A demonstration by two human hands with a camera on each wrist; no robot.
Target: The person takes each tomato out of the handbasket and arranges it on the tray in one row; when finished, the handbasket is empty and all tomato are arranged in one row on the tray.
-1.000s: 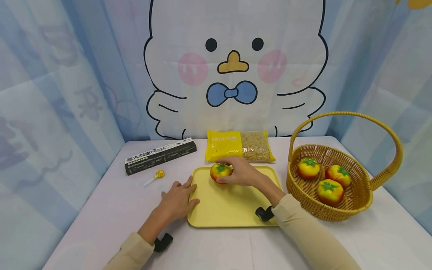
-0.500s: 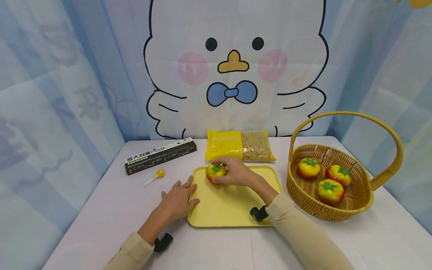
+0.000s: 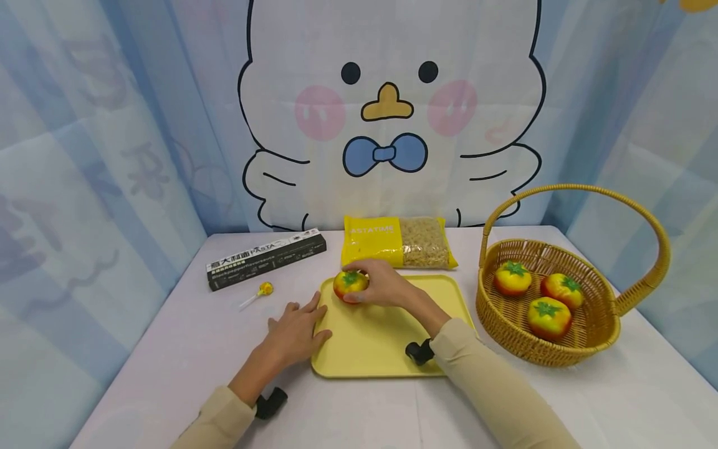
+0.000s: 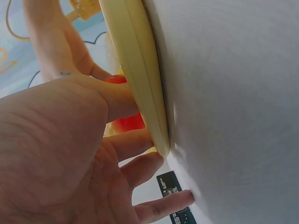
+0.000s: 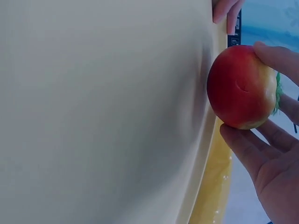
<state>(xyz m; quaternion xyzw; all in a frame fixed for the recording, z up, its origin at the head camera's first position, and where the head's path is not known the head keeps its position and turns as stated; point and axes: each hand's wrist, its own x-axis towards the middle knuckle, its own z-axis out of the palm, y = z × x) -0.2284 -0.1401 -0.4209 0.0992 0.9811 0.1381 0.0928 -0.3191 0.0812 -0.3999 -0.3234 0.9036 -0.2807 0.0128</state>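
My right hand (image 3: 386, 285) grips a red-and-yellow toy tomato (image 3: 349, 282) with a green leafy top, over the back left corner of a yellow tray (image 3: 376, 349). In the right wrist view the thumb and fingers hold the tomato (image 5: 240, 88) by its sides, close to the tray surface; whether it touches cannot be told. At the tray's left edge lies my left hand (image 3: 291, 333), fingers spread. The left wrist view shows its thumb and some fingers against the tray rim (image 4: 140, 70), with one finger pointing past it.
A wicker basket (image 3: 505, 327) with a tall handle stands at right, holding 3 more toy tomatoes (image 3: 550, 318). Behind the tray lies a yellow pasta bag (image 3: 373, 243). Back left are a black pasta box (image 3: 266, 259) and a lollipop (image 3: 265, 289).
My right hand has moved left with the tomato, from the tray's back middle to its back left corner. My left hand has stayed at the tray's edge.
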